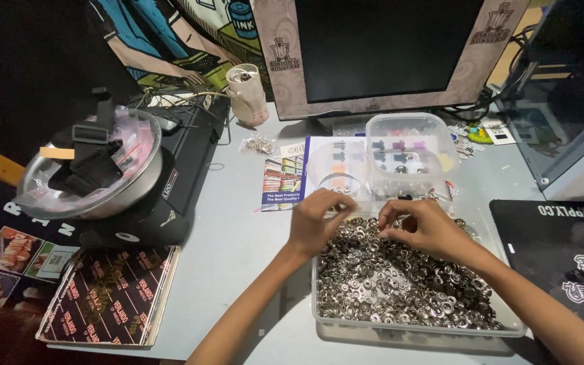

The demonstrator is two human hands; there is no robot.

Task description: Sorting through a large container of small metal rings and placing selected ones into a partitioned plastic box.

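Note:
A clear plastic tray (319, 318) at the table's front holds a heap of several small silver metal rings and snap parts (400, 284). My left hand (315, 223) hovers over the tray's far left corner with its fingers curled together, pinching something too small to make out. My right hand (424, 226) is over the far middle of the heap, fingertips pinched on a small metal piece. The two hands are close together, fingertips facing each other.
Behind the tray stands a clear lidded box (410, 155) on a printed leaflet (285, 179). A monitor (386, 51) is at the back, a cup (246, 94) beside it. A metal bowl with black straps (92, 165) sits on a black machine at left. A black mat (562, 250) lies right.

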